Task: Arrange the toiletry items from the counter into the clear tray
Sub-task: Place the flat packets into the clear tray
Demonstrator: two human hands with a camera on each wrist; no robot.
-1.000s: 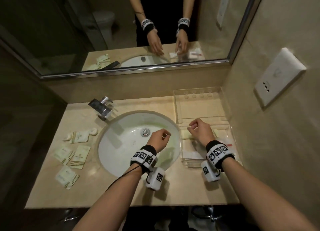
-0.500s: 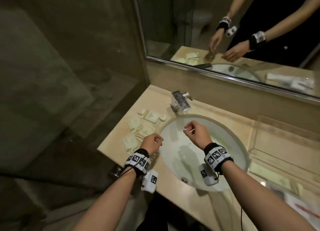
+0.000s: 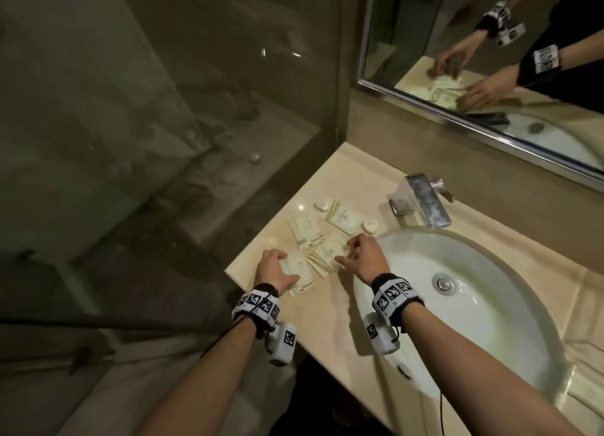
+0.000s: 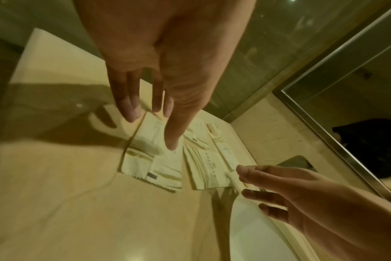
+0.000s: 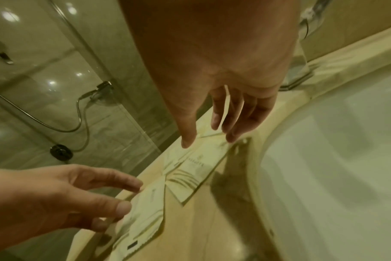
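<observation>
Several pale green toiletry packets lie on the counter (image 3: 323,321) left of the sink. My left hand (image 3: 289,265) rests on the nearest packet (image 3: 302,274); in the left wrist view its straight fingers (image 4: 129,109) and thumb reach down onto this packet (image 4: 154,159). My right hand (image 3: 346,251) touches the middle packet (image 3: 325,256) with spread fingers (image 5: 230,136), and the packet (image 5: 194,164) lies flat under them. Neither hand has lifted anything. The clear tray is out of view.
Two more packets (image 3: 305,231) (image 3: 341,218) and two small white pieces (image 3: 322,206) (image 3: 371,226) lie further back. The faucet (image 3: 421,200) and sink (image 3: 474,305) are to the right. A glass shower wall (image 3: 163,141) borders the counter's left edge.
The view swung left from the tray to the packets. Both hands moved from over the sink down onto the packets, and their curled fingers straightened.
</observation>
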